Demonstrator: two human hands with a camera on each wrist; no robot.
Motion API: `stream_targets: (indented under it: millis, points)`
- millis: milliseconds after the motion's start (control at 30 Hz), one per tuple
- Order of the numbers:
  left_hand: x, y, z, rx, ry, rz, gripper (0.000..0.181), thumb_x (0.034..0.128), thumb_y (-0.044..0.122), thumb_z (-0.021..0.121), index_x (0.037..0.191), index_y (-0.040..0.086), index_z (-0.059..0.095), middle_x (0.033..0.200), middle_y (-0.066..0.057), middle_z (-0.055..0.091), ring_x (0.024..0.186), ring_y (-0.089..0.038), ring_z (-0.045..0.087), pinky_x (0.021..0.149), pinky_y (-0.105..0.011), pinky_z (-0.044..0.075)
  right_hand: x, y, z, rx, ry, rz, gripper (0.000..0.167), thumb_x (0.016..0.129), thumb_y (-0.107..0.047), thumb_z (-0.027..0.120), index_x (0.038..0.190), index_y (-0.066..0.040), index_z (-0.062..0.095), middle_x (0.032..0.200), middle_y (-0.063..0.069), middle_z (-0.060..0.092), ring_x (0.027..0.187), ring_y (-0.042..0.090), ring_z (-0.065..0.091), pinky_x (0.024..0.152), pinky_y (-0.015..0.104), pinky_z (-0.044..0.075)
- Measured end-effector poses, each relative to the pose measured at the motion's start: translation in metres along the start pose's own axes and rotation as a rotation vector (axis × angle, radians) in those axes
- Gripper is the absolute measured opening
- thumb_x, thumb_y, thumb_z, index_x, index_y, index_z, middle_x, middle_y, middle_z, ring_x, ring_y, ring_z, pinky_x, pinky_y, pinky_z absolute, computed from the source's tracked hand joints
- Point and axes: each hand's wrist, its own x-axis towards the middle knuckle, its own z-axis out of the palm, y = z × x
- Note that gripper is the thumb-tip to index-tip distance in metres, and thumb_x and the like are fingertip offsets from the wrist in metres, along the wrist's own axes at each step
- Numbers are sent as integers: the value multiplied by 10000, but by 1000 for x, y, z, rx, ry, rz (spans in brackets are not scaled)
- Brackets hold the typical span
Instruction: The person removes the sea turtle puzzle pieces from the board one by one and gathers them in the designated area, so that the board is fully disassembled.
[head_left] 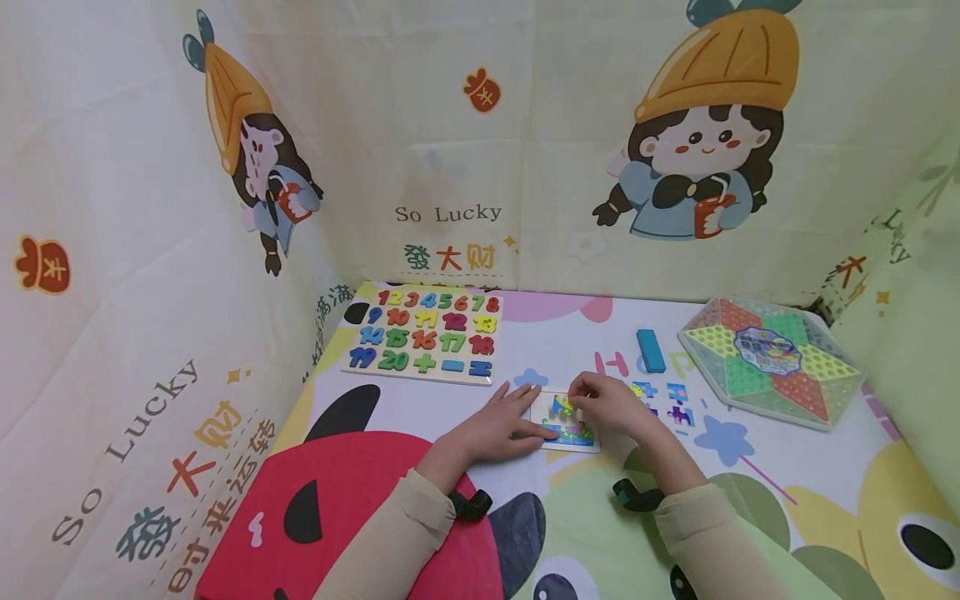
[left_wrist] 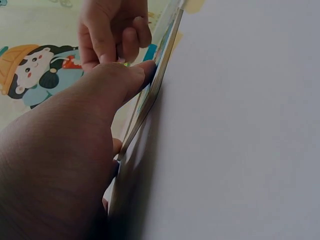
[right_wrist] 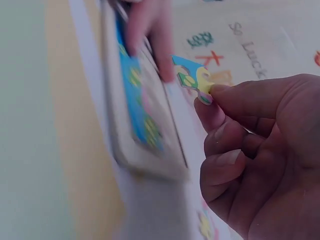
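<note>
A small jigsaw tray point(head_left: 573, 449) with a pale raised rim lies between the hands, partly filled with blue, green and yellow pieces. From its left side the left hand point(head_left: 491, 427) rests on it, fingers spread and thumb reaching over the near edge onto the pieces. Above the tray's right part, the right hand point(head_left: 611, 404) pinches a jigsaw piece point(right_wrist: 204, 77) between thumb and index finger. That piece is blue, yellow and green, tilted and apart from the tray in the right wrist view. Several loose jigsaw pieces point(head_left: 677, 392) lie right of the right hand, some partly hidden by it.
A wooden number board point(head_left: 420, 377) with coloured numerals lies at the back left. At the back right are a turquoise block point(head_left: 650, 351) and a clear hexagonal case point(head_left: 765, 358) with patterned triangles. Printed cloth walls point(head_left: 555, 183) enclose the table's back and sides.
</note>
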Motion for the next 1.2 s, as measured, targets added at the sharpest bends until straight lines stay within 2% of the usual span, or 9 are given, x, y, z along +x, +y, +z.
stream_targets:
  millis: [333,533,700,867,1200]
  points:
    - [-1,0,2,-27,16,-9,362,988,516,498,1333,619,458,1673,9,138,1556,-202,67,1250,-524,18,-17,32,-39,39,1,31,114,978,-215,613,994,-102,626,926,79,590,749,206,508,622,291,454]
    - [0,0,1,-25,28,10,356,997,483,500,1332,602,482,1671,-7,153,1556,-208,73,1247,-536,32,-24,47,-52,9,-17,73,121,974,-209,614,984,-88,619,907,76,602,778,217,518,648,307,462]
    - [0,0,1,-15,42,38,352,999,465,510,1336,571,510,1663,5,185,1552,-235,107,1240,-560,54,-24,53,-54,-15,-43,84,132,966,-221,629,987,-91,637,908,56,618,808,213,525,686,309,461]
    - [0,-1,2,46,65,77,350,1014,462,479,1352,546,515,1631,46,279,1543,-283,150,1225,-594,93,-22,55,-52,-38,-40,92,119,966,-208,628,981,-91,643,904,53,621,816,212,525,690,308,454]
    - [0,1,1,48,51,65,353,1020,447,461,1359,524,525,1627,44,290,1545,-290,139,1226,-597,77,-19,56,-47,-90,-18,109,141,968,-242,628,983,-103,645,916,48,626,803,200,531,666,300,457]
